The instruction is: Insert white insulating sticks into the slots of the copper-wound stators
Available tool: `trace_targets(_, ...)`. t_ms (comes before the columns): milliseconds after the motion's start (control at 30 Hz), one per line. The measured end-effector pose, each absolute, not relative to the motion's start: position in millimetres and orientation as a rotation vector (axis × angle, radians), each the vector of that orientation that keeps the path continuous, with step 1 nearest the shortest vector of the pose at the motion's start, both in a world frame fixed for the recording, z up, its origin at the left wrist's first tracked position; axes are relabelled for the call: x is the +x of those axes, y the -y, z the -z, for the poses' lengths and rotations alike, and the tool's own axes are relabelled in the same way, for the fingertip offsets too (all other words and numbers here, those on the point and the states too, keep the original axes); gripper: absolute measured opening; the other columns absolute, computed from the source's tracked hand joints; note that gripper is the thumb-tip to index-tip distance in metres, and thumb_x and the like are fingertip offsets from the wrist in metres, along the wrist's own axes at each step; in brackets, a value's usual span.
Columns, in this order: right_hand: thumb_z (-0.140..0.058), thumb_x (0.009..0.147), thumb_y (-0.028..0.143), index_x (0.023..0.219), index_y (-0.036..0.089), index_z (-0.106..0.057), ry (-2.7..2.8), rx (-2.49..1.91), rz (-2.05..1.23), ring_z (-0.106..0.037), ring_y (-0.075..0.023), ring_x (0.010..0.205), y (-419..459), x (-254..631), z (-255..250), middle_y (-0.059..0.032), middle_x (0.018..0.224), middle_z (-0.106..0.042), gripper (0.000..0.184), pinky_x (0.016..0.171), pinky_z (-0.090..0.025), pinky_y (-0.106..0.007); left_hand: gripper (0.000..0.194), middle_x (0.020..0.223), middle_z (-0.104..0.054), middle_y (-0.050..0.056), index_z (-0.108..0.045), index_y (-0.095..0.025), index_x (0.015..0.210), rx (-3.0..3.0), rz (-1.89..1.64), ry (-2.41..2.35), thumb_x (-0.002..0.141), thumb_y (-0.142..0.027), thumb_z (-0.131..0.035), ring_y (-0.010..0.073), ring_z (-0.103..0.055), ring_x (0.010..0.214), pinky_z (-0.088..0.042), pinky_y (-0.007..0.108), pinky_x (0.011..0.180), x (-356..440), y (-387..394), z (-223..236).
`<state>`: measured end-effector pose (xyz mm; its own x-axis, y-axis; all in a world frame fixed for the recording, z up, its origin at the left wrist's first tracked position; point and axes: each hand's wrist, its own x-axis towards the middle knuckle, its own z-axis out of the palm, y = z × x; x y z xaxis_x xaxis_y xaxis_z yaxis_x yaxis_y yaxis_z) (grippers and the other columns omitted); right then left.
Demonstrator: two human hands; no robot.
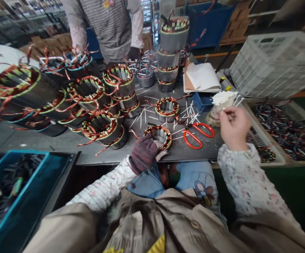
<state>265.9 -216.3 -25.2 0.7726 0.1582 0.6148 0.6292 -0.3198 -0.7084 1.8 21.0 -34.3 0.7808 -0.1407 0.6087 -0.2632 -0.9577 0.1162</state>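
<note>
My left hand (145,151), in a dark knitted glove, is closed on the near side of a small motor stator (165,135) at the bench's front edge. The stator has copper-red windings with a yellow-green rim. At the right, my bare right hand (234,125) is raised with thumb and forefinger pinched; what lies between them is too small to make out. Just behind it stands a bundle of thin white strips (224,98) in a container. Red-handled scissors (193,140) lie between my hands. Another short stator (167,107) sits behind the held one.
Stacked stators (99,128) fill the left, with a taller stack (172,45) at the back. Loose white strips (143,114) litter the bench. A blue bin (47,175) stands front left, a white crate (276,66) right. Across the bench stands another person (107,31).
</note>
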Motion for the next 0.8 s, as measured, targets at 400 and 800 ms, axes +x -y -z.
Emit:
trace_targets(400, -0.057, 0.095, 0.013, 0.098, 0.026, -0.062, 1.513, -1.428, 0.330, -0.083, -0.0257, 0.091, 229.3, 115.6, 70.7, -0.0079, 0.099, -0.084, 0.014, 0.076, -0.069, -0.041, 0.031, 0.124, -0.081, 0.015, -0.065, -0.015, 0.129, 2.798, -0.861, 0.041, 0.106, -0.035, -0.066, 0.0277, -0.078, 0.120, -0.057, 0.054, 0.116, -2.3, 1.4, 37.5)
trace_targets(800, -0.063, 0.100, 0.029, 0.086, 0.025, -0.073, 1.151, -1.572, 0.019, -0.078, -0.0206, 0.075, 185.4, 124.9, 53.1, -0.0038, 0.084, -0.081, 0.018, 0.071, -0.064, -0.032, 0.068, 0.133, -0.079, 0.016, -0.039, -0.012, 0.168, 2.485, -0.803, -0.088, 0.109, -0.037, -0.062, 0.0257, -0.076, 0.126, -0.060, 0.045, 0.114, 0.7, 6.2, 37.0)
